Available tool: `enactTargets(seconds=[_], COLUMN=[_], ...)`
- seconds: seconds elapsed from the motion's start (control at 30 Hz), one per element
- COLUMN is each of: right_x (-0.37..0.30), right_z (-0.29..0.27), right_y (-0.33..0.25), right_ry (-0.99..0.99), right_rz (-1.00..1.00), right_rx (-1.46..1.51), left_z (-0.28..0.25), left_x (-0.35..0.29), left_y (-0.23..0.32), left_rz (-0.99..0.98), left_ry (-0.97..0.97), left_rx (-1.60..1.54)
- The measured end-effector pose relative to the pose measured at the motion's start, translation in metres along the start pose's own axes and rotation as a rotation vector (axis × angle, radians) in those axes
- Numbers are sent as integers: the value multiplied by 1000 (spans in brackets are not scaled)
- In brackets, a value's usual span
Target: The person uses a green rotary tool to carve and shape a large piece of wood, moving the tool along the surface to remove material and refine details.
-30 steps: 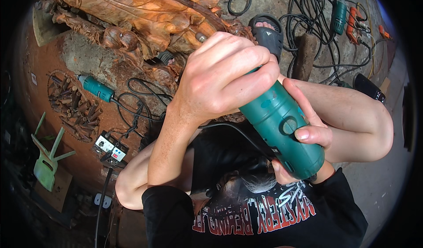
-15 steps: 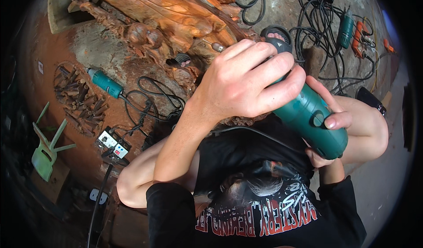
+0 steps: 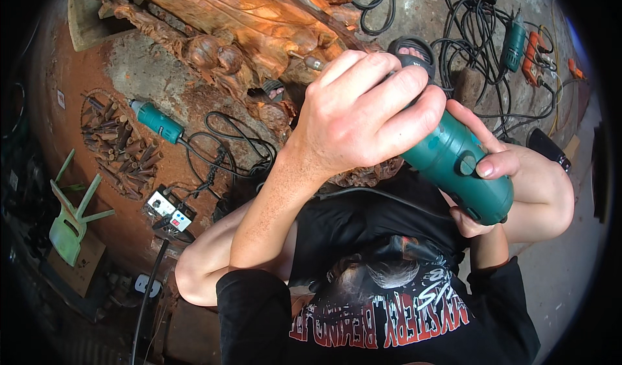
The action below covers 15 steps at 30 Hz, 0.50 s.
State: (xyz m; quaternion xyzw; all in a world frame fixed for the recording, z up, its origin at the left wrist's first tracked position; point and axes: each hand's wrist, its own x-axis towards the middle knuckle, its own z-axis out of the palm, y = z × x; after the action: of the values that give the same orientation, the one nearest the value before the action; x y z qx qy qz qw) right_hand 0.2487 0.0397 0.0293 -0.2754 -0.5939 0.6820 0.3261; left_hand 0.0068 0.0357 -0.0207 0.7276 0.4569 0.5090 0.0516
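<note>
A green die grinder [image 3: 457, 151] is gripped in both hands above my lap, its body slanting from lower right to upper left. My left hand [image 3: 372, 115] wraps over its front end, knuckles up. Around the rear of the body closes my right hand [image 3: 495, 164], with one digit beside the round cap on the casing; its palm is hidden behind the tool. A small metal burr tip [image 3: 314, 62] shows just past my left knuckles, close to the orange-brown carved wood [image 3: 227, 15]. Whether the tip touches the wood I cannot tell.
Left of the carving lie a second green grinder [image 3: 157, 122], a heap of burr bits [image 3: 120, 144] and a white control box [image 3: 167, 209]. A small green chair [image 3: 68, 229] lies tipped over. Tangled black cables [image 3: 466, 31], another green grinder [image 3: 515, 44] and an orange power strip [image 3: 532, 57] are at upper right.
The grip of both hands on the die grinder stays the same. The grinder's rear end has risen slightly in the picture, and the surroundings have shifted a little with the view.
</note>
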Motion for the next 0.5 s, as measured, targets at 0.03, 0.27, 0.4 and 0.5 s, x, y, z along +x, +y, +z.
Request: enactTargets(seconds=[0.03,0.27,0.4,0.5], right_x=[-1,-4,29,24], right_z=[0,1,4,4], right_y=[1,11,-21,-18], right_ry=[5,27,43,45], right_rz=[0,23,478,404], right_rx=[3,38,177,149], left_z=[0,1,2,2], left_x=[0,1,-3,-2], left_y=[1,0,0,0], left_rz=[-2,7,-2,16], left_ry=[-9,-9,-16,-20], left_rx=[0,-21,-32,-35])
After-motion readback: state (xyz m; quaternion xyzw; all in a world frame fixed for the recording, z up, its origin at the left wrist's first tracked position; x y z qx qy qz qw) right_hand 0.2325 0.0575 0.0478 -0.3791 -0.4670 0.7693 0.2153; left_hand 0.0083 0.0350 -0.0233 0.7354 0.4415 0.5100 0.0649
